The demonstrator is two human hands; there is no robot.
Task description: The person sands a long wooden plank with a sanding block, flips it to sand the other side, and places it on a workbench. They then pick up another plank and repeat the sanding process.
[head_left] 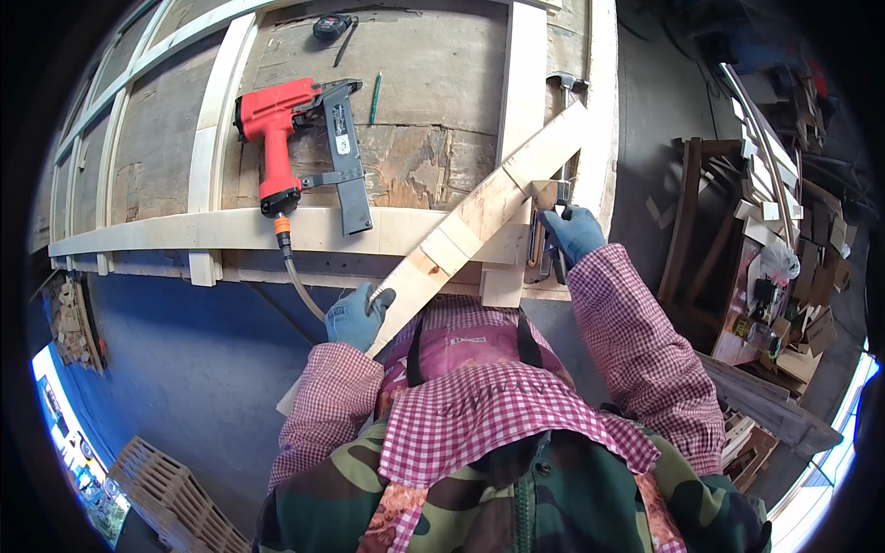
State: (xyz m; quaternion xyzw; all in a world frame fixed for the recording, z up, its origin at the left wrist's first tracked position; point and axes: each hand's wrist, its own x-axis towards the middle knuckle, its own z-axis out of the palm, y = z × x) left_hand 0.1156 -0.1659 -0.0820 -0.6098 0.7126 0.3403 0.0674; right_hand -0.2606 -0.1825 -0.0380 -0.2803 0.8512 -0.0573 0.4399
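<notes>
My left hand (358, 316), in a blue-grey glove, grips the near end of a wooden board (477, 211). The board slants up to the right across the corner of a pale wooden frame (408, 230). My gloved right hand (575, 233) is at a cluster of tools beside the board, close to a small wood block (544, 193); what its fingers hold is partly hidden. A claw hammer (568, 81) lies partly under the board's far end. A red pneumatic nail gun (276, 128) with a grey magazine rests on the frame at the left, its hose running down near my left hand.
A tape measure (330, 26) and a green pencil (375, 99) lie on the worn wooden tabletop (415, 83). Wood scraps (767, 207) are piled on the right. Slatted wooden pieces (173, 491) stand at lower left, and a crate of offcuts (72, 321) sits at far left.
</notes>
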